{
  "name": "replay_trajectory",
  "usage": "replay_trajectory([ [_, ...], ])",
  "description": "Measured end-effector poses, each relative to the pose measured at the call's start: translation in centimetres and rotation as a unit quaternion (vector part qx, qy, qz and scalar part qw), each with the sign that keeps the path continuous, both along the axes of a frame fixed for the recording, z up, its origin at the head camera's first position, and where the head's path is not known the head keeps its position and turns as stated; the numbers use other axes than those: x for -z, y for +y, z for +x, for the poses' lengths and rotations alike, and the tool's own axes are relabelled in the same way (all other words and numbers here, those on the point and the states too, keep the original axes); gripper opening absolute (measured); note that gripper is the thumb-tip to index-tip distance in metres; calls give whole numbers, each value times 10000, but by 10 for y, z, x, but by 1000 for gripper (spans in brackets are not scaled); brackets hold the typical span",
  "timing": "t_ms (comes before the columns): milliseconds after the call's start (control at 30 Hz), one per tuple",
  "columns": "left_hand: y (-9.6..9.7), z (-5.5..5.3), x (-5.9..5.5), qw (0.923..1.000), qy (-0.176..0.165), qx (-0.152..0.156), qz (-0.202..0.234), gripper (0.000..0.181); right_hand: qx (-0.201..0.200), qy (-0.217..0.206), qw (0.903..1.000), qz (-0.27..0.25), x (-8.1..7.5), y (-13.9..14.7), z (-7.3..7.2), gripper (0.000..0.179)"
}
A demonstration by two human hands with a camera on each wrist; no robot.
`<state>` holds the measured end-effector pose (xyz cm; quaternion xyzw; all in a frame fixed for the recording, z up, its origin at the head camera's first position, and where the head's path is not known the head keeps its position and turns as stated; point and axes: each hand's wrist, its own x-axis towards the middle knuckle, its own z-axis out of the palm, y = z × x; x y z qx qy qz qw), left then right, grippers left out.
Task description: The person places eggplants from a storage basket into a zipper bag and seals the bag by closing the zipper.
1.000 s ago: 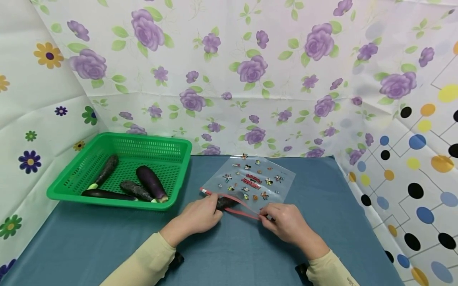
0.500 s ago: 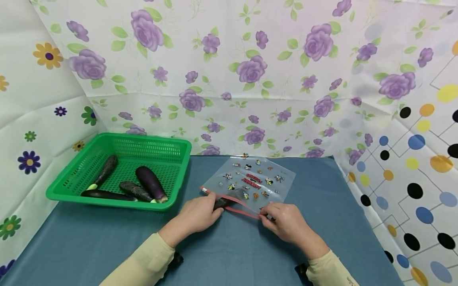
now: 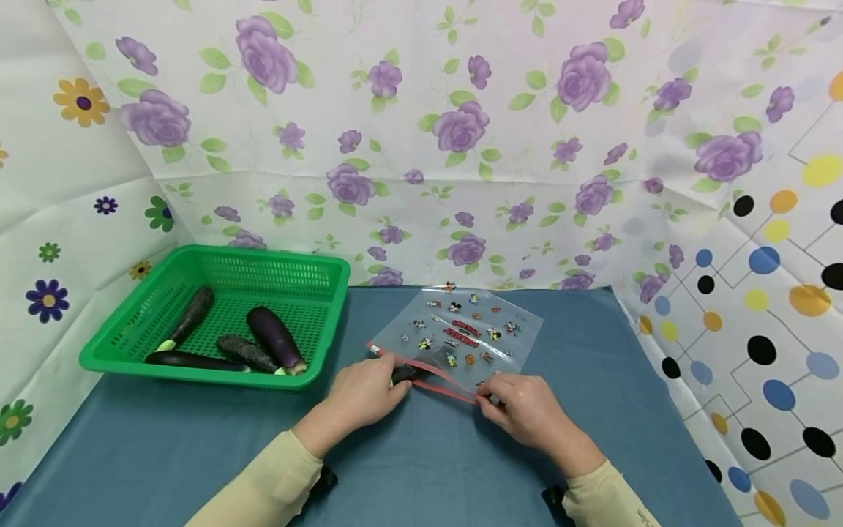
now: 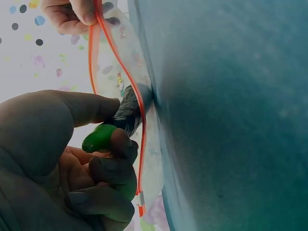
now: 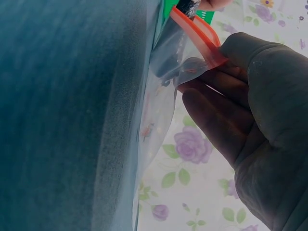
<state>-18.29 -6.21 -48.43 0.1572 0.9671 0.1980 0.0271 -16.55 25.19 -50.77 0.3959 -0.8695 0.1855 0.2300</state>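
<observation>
In the head view my left hand (image 3: 364, 399) grips a dark eggplant (image 3: 405, 374) at its stem end. The left wrist view shows thumb and fingers around the green cap (image 4: 98, 138), the dark body (image 4: 127, 113) passing into the mouth of a clear zip bag. That bag (image 3: 484, 311), printed with small cartoon figures and red lettering, lies on the table with its red zip edge (image 3: 437, 366) parted toward me. At the mouth's right corner my right hand (image 3: 527, 410) pinches the red edge. From the right wrist, the eggplant's far end shows inside the clear plastic (image 5: 168, 53).
A green plastic basket (image 3: 290, 271) stands at the left on the blue tablecloth (image 3: 421, 468), with several eggplants (image 3: 276, 338) lying in it. A flowered cloth (image 3: 408, 146) hangs behind, and a dotted cloth (image 3: 757, 307) borders the right side.
Less of the eggplant shows at the bag's mouth than before, and a dark shape shows through the plastic. My right hand keeps its place on the zip edge; the view has shifted slightly.
</observation>
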Motion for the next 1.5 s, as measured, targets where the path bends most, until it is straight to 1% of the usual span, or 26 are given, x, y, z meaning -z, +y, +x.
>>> replay_trajectory([
  [133,-2,0,-3,9997,-125,94,159,36,33,-36,10000,41,-1,0,0,16],
  [300,-4,0,-9,9981,-406,198,416,18,47,-49,9999,76,-1,0,0,16],
  [367,-4,0,-11,9979,-464,205,408,12,59,-65,9999,84,-1,0,0,16],
  [400,-3,0,-11,9980,-463,208,372,13,63,-77,9999,86,-2,1,0,16],
  [500,-2,-1,-12,9989,-375,185,198,14,78,-130,9998,91,-2,1,0,16],
  [567,-2,-1,-12,9994,-301,148,106,10,84,-169,9998,93,-2,0,0,15],
  [667,-3,0,-12,9998,-174,56,106,11,70,-179,9998,89,-2,0,0,15],
  [833,-4,1,-9,9998,85,-144,57,23,-6,-129,9999,48,-1,0,-2,17],
  [967,-4,0,-7,9994,216,-254,-57,38,-38,-113,9999,35,-1,0,-2,17],
  [1033,-3,-1,-5,9993,250,-274,-83,42,-46,-117,9999,37,-2,-1,-2,17],
  [1100,-2,-1,-4,9993,253,-275,-96,41,-45,-122,9999,35,-2,-1,-1,17],
  [1333,4,-4,2,9991,320,-264,-69,29,-26,-150,9999,27,-1,-1,1,18],
  [1500,8,-7,3,9986,435,-316,3,30,-24,-171,9999,15,-1,0,1,18],
])
